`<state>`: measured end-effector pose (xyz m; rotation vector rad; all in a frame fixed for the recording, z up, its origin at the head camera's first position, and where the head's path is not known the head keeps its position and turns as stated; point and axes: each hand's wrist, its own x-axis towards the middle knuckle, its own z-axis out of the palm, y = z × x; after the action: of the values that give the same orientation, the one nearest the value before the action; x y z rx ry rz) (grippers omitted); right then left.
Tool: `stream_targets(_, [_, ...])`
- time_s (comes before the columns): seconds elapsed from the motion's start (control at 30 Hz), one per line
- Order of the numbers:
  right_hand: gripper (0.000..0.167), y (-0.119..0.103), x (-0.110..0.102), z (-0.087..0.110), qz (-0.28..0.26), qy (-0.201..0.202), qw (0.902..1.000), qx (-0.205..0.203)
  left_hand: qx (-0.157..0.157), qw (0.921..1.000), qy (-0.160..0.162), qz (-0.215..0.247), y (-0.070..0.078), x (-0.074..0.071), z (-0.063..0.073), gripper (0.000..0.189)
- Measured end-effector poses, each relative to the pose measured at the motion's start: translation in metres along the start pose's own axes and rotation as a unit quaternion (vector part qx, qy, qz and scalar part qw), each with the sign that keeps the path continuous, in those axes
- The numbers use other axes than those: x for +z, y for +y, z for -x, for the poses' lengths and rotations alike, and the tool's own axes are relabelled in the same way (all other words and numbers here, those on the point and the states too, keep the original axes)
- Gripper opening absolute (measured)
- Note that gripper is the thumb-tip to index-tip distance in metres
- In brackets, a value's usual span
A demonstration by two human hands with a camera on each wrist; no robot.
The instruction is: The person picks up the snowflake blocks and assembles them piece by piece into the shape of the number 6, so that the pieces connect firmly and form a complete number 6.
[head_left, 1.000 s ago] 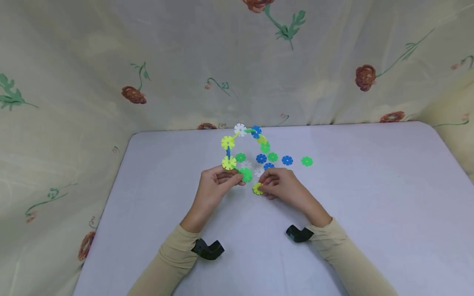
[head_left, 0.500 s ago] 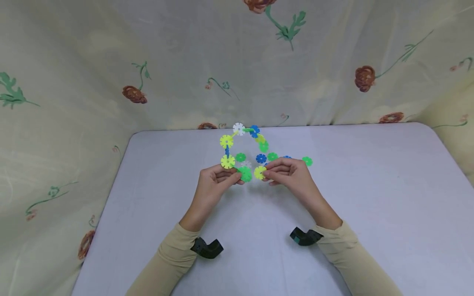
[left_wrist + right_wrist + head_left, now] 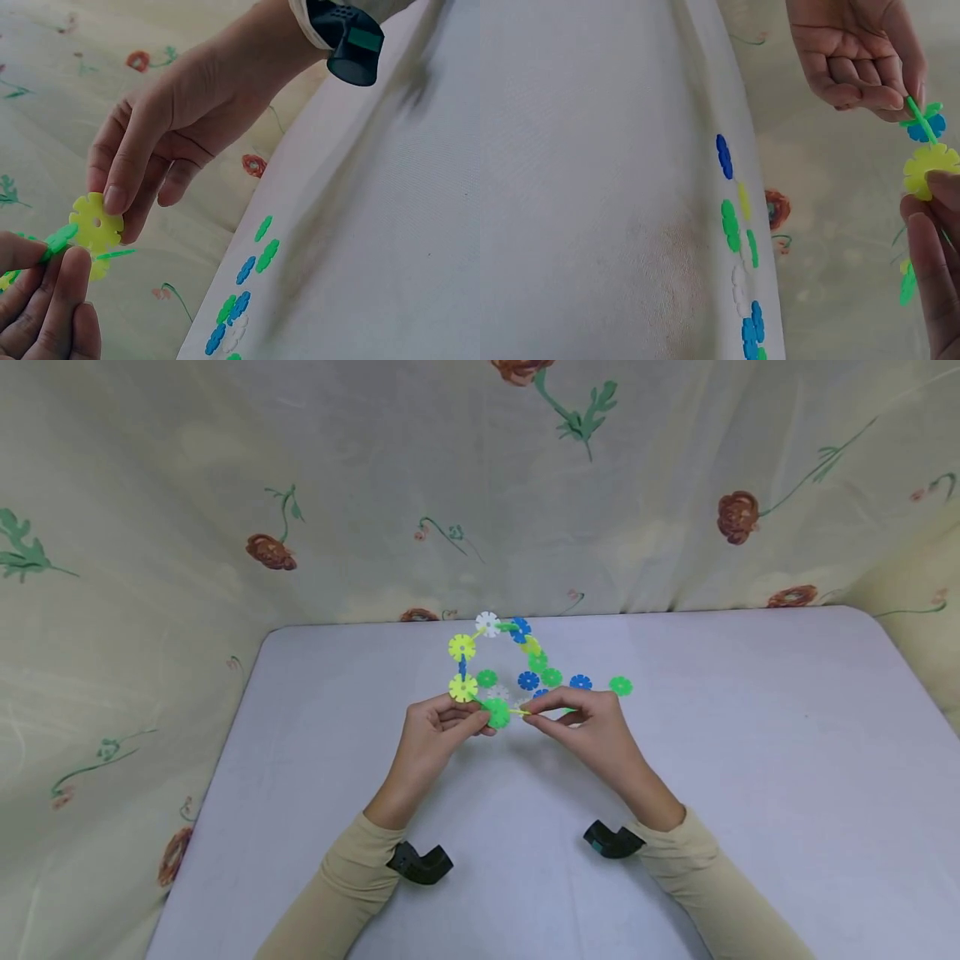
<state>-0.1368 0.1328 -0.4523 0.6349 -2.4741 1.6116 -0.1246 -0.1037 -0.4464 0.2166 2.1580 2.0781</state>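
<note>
My left hand (image 3: 437, 739) pinches a green notched snowflake disc (image 3: 497, 713) between thumb and fingers. This disc ends a curved chain of interlocking discs (image 3: 462, 648) in yellow, blue, white and green, which arches up away from the hand. In my right hand (image 3: 596, 731), thumb and fingertips pinch a yellow snowflake disc (image 3: 95, 225), turned edge-on in the head view. Its rim meets the green disc's edge, and in the right wrist view the yellow disc (image 3: 928, 166) is right at the green disc (image 3: 921, 120). Fingertips cover part of both discs.
Loose discs lie on the white table behind the hands, among them a green one (image 3: 621, 686), a blue one (image 3: 581, 682) and a white one (image 3: 498, 693). A flowered curtain (image 3: 360, 510) hangs along the table's far edge. Black wrist devices (image 3: 420, 863) sit at both sleeves.
My right hand has lifted the yellow disc from low near the table, turned it edge-on and brought it left to the green disc. The left hand has hardly moved.
</note>
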Motion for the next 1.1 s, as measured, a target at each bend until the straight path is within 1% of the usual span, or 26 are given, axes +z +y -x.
stream_targets(0.13, [0.017,0.0014,0.0009,0.0006,0.028,0.020,0.9979,-0.056,-0.002,1.0000,-0.002,0.007,-0.0010,-0.0002,-0.0004,0.019])
stream_targets(0.27, [0.022,0.0022,0.0005,0.0003,0.038,0.033,0.9944,-0.093,-0.002,0.9999,-0.003,0.012,-0.0009,0.0001,-0.0009,0.019])
stream_targets(0.53, [0.024,0.0017,0.0023,0.0008,0.043,0.027,0.9912,-0.122,-0.003,0.9999,-0.009,0.007,-0.0004,0.0011,0.0009,0.018])
stream_targets(0.77, [0.026,0.0010,0.0030,0.0009,0.061,0.029,0.9838,-0.166,-0.013,0.9997,-0.005,0.019,-0.0010,0.0019,0.0015,0.018])
stream_targets(0.97, [0.027,-0.0006,0.0043,0.0018,0.078,0.035,0.9776,-0.193,-0.020,0.9994,-0.002,0.028,-0.0012,0.0024,0.0007,0.017])
stream_targets(1.1, [0.028,-0.0022,0.0063,0.0021,0.077,0.039,0.9756,-0.202,-0.023,0.9994,0.000,0.026,-0.0008,0.0019,0.0005,0.016])
